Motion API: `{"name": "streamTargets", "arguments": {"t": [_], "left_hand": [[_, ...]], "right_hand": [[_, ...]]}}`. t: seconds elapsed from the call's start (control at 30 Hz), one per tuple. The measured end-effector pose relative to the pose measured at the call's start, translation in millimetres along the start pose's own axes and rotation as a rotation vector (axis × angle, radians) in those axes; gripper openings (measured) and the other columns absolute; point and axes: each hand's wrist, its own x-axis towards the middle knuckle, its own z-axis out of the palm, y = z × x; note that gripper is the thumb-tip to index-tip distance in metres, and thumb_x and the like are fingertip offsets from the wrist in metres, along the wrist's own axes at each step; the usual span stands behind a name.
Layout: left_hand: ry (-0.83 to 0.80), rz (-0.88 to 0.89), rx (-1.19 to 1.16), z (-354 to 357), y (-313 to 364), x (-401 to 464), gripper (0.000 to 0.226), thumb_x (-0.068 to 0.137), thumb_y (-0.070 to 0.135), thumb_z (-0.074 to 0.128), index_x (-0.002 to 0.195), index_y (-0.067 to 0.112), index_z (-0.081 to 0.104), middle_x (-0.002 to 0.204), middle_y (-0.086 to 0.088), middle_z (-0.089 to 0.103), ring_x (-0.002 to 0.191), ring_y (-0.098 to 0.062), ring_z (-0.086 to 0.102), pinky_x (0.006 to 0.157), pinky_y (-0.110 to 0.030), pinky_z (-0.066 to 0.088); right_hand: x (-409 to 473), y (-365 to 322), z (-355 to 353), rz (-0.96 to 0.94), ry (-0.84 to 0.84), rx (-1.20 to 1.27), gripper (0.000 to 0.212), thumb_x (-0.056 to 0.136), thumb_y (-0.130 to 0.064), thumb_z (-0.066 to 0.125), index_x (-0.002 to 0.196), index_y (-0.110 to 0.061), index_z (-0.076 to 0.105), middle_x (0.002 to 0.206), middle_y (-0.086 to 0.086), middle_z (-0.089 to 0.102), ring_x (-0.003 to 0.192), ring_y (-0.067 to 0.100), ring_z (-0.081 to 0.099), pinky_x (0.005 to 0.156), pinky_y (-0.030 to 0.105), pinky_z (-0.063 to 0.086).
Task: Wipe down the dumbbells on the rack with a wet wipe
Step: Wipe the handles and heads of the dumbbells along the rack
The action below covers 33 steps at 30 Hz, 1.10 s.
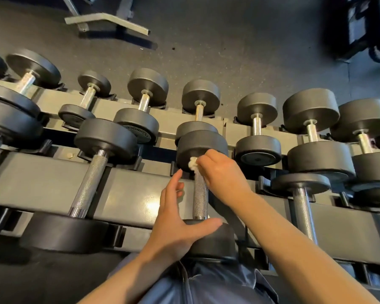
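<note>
The wet wipe (193, 163) is bunched in the curled fingers of the right hand (223, 172) and pressed against the knurled handle (200, 194) where it meets the far head of the centre dumbbell (203, 183) on the rack (53, 183), probably to scrub that joint. The left hand (180, 218) is held open beside the handle, thumb laid on the near head, seemingly to steady it. Two hands and one wipe are seen; about a dozen dumbbells can be counted around the centre one.

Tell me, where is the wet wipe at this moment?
The wet wipe is near the centre of the head view, pinched in the right hand against the top of a front-row dumbbell's handle.
</note>
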Motion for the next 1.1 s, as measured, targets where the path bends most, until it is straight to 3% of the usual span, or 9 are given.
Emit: {"name": "streamTargets", "arguments": {"t": [0.13,0.23,0.33,0.43,0.57,0.67,0.77,0.87,1.1], "left_hand": [[0.007,-0.003,-0.001,-0.1,-0.8,-0.1,0.106,0.043,0.059,0.080,0.127,0.068,0.017,0.137,0.024,0.032,0.125,0.012,0.034,0.098,-0.017,0.037],[0.006,-0.001,0.002,-0.7,-2.5,-0.7,0.105,0.044,0.059,0.079,0.126,0.070,0.016,0.136,0.029,0.030,0.125,0.009,0.036,0.100,-0.021,0.038],[-0.009,0.012,0.005,-1.9,-3.9,0.5,0.105,0.045,0.059,0.080,0.127,0.070,0.016,0.136,0.028,0.032,0.126,0.008,0.038,0.106,-0.030,0.040],[-0.024,0.011,-0.011,-3.7,-6.3,3.0,0.104,0.045,0.058,0.081,0.129,0.066,0.020,0.134,0.027,0.035,0.123,0.011,0.040,0.106,-0.029,0.041],[-0.035,0.006,-0.007,-5.0,-7.7,3.4,0.104,0.045,0.058,0.080,0.131,0.061,0.021,0.135,0.025,0.036,0.124,0.008,0.041,0.103,-0.023,0.040],[-0.036,0.005,0.004,-4.9,-8.0,2.4,0.105,0.046,0.059,0.079,0.133,0.060,0.020,0.137,0.024,0.034,0.125,0.008,0.039,0.101,-0.021,0.039],[-0.035,0.004,0.014,-4.0,-8.1,3.3,0.105,0.047,0.058,0.080,0.133,0.062,0.019,0.137,0.024,0.034,0.126,0.007,0.039,0.101,-0.021,0.039],[-0.042,0.002,0.028,-3.6,-8.3,4.2,0.104,0.048,0.058,0.080,0.132,0.063,0.019,0.135,0.025,0.034,0.125,0.008,0.039,0.102,-0.022,0.039],[-0.045,-0.021,0.024,-4.1,-7.5,5.6,0.107,0.045,0.055,0.082,0.132,0.061,0.020,0.133,0.022,0.037,0.127,0.000,0.041,0.109,-0.034,0.040]], "right_hand": [[3.4,-1.5,7.3,0.085,0.045,-0.012,0.029,0.062,-0.004,0.083,0.085,-0.007,0.066,0.079,0.008,0.060,0.063,0.022,0.059,0.050,0.025,0.043],[-13.9,3.3,-1.9,0.226,-0.019,0.294,0.011,0.090,-0.017,0.063,0.098,-0.013,0.068,0.093,-0.001,0.063,0.081,0.010,0.058,0.072,0.020,0.044],[-39.9,1.8,-7.6,0.238,-0.076,0.547,0.006,0.089,-0.020,0.064,0.093,-0.020,0.068,0.085,-0.014,0.060,0.076,-0.002,0.055,0.070,0.010,0.041],[-40.6,-6.0,0.4,0.152,0.060,0.442,0.009,0.088,-0.017,0.065,0.094,-0.014,0.070,0.086,-0.006,0.062,0.075,-0.004,0.054,0.070,0.008,0.041],[-4.1,-1.3,17.1,0.023,0.188,0.041,0.020,0.072,-0.004,0.075,0.090,-0.006,0.067,0.083,0.009,0.062,0.070,0.021,0.061,0.054,0.028,0.052],[-1.2,4.4,27.1,0.053,0.232,-0.025,0.025,0.068,-0.001,0.078,0.090,-0.006,0.066,0.079,0.009,0.060,0.064,0.022,0.058,0.048,0.027,0.047],[-5.3,4.7,31.8,0.136,0.362,-0.005,0.009,0.078,-0.009,0.069,0.087,-0.006,0.068,0.075,0.009,0.059,0.054,0.020,0.055,0.047,0.019,0.037],[-4.3,1.2,33.5,0.260,0.416,0.080,0.023,0.088,-0.021,0.049,0.083,-0.007,0.066,0.072,0.007,0.061,0.052,0.018,0.056,0.048,0.017,0.034],[-11.1,-3.3,37.1,0.496,0.352,0.364,0.013,0.096,-0.016,0.051,0.094,-0.006,0.060,0.085,0.007,0.063,0.073,0.019,0.059,0.062,0.026,0.040]]}}
